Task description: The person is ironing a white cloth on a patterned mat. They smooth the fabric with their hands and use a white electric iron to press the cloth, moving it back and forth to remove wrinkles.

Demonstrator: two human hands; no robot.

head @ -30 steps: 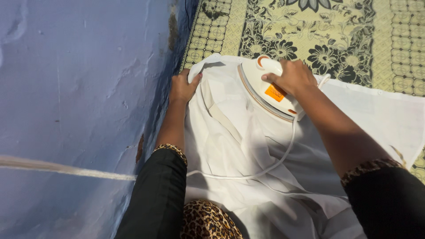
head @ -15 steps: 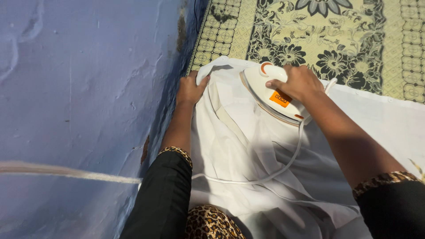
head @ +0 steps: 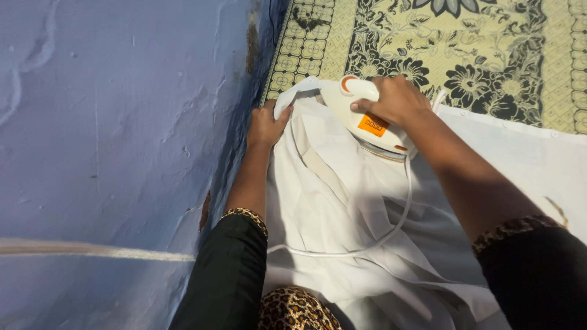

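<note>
The right hand is closed around the handle of a white iron, which sits flat on the far end of a white garment spread on a patterned mat on the floor. The left hand is clamped on the garment's far left corner, pinching the cloth just beside the iron's tip, close against the blue wall. The plainest risk is a burn: the left fingers hold the fabric very near the soleplate, and a push of the iron to the left would bring hot metal against them. The cloth near the iron looks rumpled, with folds running toward the near edge; pressing over one would likely set a crease in instead of taking it out. The white cord loops from the iron's back across the garment toward the person; it could drag the fabric out of line, or catch under the right forearm and jerk the iron. Letting the iron rest long in one spot could scorch so thin a cloth. The corner lies at the mat's left edge by the wall, so a tug might pull it off onto the bare floor.
</note>
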